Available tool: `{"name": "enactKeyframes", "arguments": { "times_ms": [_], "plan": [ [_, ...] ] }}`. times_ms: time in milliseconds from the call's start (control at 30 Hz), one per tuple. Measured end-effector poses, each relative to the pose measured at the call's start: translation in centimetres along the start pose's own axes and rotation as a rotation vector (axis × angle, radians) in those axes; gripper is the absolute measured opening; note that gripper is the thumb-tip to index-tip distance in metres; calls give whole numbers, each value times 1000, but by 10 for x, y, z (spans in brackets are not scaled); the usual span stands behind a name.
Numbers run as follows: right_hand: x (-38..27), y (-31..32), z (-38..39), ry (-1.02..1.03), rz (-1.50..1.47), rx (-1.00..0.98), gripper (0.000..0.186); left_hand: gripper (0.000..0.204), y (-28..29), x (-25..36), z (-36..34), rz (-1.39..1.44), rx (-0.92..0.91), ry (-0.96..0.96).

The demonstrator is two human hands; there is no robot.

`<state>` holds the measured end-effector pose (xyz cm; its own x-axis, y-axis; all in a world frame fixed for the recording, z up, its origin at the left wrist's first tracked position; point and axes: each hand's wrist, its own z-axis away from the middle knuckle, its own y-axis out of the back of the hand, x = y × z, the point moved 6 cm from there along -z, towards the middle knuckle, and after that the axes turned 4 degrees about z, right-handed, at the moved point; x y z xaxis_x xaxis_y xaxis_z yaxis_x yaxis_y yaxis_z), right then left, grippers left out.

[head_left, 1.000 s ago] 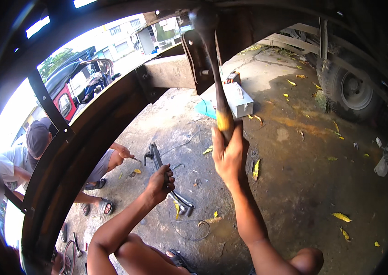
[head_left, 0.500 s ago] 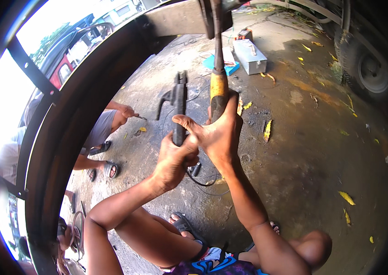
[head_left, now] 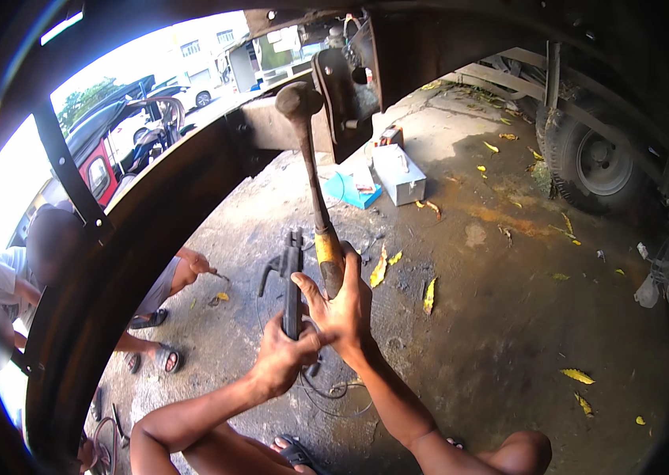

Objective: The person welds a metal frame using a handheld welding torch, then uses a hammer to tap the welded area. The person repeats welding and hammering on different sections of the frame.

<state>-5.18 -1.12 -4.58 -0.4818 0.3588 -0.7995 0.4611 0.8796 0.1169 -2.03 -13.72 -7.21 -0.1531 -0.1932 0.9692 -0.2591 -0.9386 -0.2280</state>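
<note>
My left hand (head_left: 283,358) is closed round the black welding electrode holder (head_left: 293,286), its lever sticking out to the left and no rod visible in its jaws. Close beside it, my right hand (head_left: 342,310) grips a hammer (head_left: 321,196) by its yellow and black handle, thumb raised toward the electrode holder. The hammer stands nearly upright, its rounded metal head at the top. In the picture that head overlaps the rusty steel beam (head_left: 267,127) by a bracket (head_left: 342,103); whether they touch I cannot tell. A cable (head_left: 320,393) hangs below my left hand.
The curved dark frame rail (head_left: 113,293) sweeps down the left side. Beyond it a person (head_left: 10,277) crouches, a hand (head_left: 196,261) holding a thin tool. A grey metal box (head_left: 399,174) and a blue tray (head_left: 350,190) lie ahead on the ground. A truck wheel (head_left: 599,162) stands right.
The view has tilted upward, so the hammer's head and the bracket now show. Both hands sit lower in the picture, still holding the electrode holder and hammer; the hammer leans more to the left.
</note>
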Motion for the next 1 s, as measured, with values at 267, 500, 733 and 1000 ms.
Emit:
{"name": "enactKeyframes", "arguments": {
  "times_ms": [267,500,733,1000],
  "plan": [
    [1,28,-27,203,48,48,38,28,25,1,-1,254,77,113],
    [18,48,-83,169,178,156,33,12,51,-4,-22,280,216,57],
    [10,57,-50,207,106,169,35,11,61,-3,-21,296,225,84],
    [15,51,-76,122,200,142,32,9,63,-5,-29,319,245,89]
  ]
}}
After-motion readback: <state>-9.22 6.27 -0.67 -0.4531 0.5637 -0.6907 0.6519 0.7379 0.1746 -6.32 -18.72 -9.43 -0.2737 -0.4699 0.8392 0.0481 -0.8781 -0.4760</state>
